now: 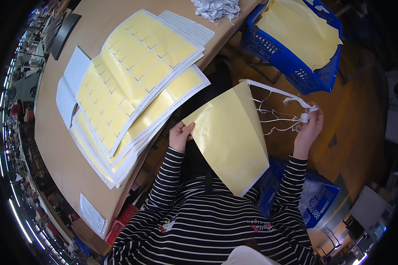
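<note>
Sheet work, seen from above. The yellow sheet (234,137) is off the bench (53,128), held up in front of the striped shirt, between the two hands. Left hand (180,136): thumb and fingers pinch the sheet at its left corner. Right hand (309,132): fingers closed on a bunch of white strips (304,117), held out to the right of the sheet.

Step in hand, by my reading — stripping the waste trim away from the sheet. The next move would call for a firm left pinch while the right hand draws the strips clear, gently enough not to tear the edge.

The sheet: glossy, pale yellow, slightly bowed, a fold of light down its right side, a thin white margin at the lower end. Strips narrow and tangled, one wider band along the top reaching the sheet's upper corner; whether the thin ones are attached, cannot tell.

Around it: a stack of yellow sheets (124,66) with white borders and rows of dark tick-like marks lies on the bench, a heap of white scraps (216,9) at its far edge. Beyond, upper right — a blue crate (267,48) with yellow sheeting in it.
</note>
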`<state>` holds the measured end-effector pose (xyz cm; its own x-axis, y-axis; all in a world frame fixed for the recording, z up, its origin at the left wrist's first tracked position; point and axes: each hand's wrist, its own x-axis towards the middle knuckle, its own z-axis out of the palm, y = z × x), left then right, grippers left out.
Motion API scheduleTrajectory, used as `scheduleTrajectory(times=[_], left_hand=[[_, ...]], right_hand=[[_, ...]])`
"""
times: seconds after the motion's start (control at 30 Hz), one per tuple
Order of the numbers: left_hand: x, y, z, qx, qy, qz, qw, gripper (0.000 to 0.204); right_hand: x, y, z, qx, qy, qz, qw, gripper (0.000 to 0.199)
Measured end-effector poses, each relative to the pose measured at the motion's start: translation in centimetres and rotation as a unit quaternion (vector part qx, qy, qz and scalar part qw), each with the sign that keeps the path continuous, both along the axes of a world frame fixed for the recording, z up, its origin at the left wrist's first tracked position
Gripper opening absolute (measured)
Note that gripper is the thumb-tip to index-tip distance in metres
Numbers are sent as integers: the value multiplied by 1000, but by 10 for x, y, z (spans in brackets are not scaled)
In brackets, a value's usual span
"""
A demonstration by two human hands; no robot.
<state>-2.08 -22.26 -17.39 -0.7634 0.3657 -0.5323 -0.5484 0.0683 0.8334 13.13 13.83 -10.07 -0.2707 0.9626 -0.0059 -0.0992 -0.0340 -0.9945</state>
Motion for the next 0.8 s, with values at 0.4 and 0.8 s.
scheduleTrajectory(times=[0.4, 0.8], left_hand=[[-12, -56, -21, -27, -33, 58, 997, 20], [-14, 114, 147, 68, 413, -211, 884, 55]], right_hand=[[98, 126, 31, -134, 256, -16, 957, 20], [-11, -75, 140, -174, 252, 605, 735, 23]])
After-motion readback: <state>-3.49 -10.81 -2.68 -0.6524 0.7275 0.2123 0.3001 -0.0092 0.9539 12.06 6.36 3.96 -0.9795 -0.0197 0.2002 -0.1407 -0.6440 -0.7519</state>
